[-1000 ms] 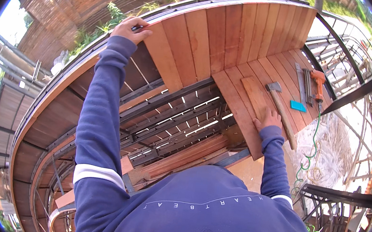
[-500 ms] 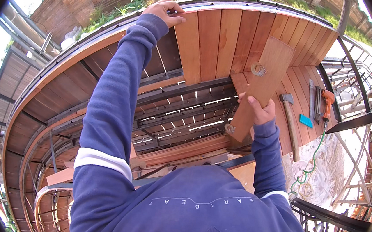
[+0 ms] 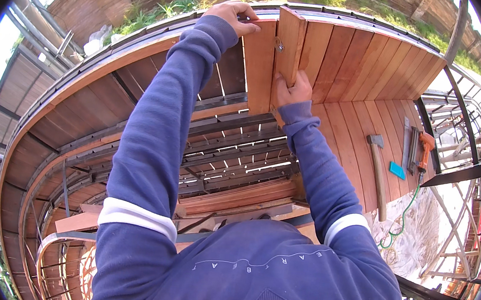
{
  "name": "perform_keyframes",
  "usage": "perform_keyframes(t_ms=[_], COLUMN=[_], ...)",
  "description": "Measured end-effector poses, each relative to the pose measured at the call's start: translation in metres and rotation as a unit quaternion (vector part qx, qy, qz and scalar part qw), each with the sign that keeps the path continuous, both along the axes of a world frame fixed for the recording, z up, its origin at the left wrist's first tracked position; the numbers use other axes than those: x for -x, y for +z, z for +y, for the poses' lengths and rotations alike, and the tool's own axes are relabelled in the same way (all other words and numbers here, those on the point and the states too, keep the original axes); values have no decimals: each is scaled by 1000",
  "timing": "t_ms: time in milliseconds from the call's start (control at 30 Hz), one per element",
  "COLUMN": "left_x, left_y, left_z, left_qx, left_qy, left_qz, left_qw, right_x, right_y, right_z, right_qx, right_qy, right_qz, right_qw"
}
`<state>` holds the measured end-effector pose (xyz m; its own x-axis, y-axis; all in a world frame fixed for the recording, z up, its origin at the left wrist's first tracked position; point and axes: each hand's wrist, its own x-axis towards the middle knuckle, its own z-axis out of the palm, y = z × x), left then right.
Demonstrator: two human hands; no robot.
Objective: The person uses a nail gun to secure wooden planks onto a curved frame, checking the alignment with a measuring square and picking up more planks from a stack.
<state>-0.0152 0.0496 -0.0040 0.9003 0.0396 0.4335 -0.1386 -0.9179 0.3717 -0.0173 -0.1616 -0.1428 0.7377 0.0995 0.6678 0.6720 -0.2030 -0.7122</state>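
At the far edge of the curved frame, my left hand [image 3: 231, 18] is closed on the top end of the leftmost wooden plank [image 3: 258, 64] of the slatted backrest. My right hand [image 3: 295, 91] grips a loose wooden board [image 3: 290, 41], its fingers wrapped round the lower part. This board stands nearly edge-on against the backrest, just right of my left hand. A small shiny ring-like piece [image 3: 279, 45] shows on the board's left face; its kind is unclear. The board's lower end is partly hidden by my right hand and sleeve.
On the slatted seat to the right lie an axe [image 3: 379, 173], a turquoise block [image 3: 397, 170], a saw blade [image 3: 406, 138] and an orange nail gun [image 3: 426, 147] with a green hose [image 3: 403, 217]. Dark metal bars [image 3: 235, 143] with gaps span the middle. Long planks [image 3: 241, 197] are stacked nearer me.
My right hand has carried the board left and away from me, turning it from flat to edge-on against the backrest. My left hand stays at the plank's top.
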Motion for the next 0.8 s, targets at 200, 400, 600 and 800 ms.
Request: perform_keyframes(t_ms=[200,400,600,800], left_x=[-1,2,0,-2], left_y=[-3,-1,-2,-7], left_z=[2,-2,-1,1], left_qx=[13,-2,30,12], left_qy=[2,9,7,-3], left_qz=[-1,-17,-4,-24], left_qw=[1000,1000,1000,1000], right_x=[-9,-13,-17,-17], right_y=[0,-3,-7,-9], right_z=[8,13,14,14], right_qx=[3,11,17,27], right_qy=[-22,-32,-39,-35], right_qz=[11,-1,-13,7], right_qw=[1000,999,999,999])
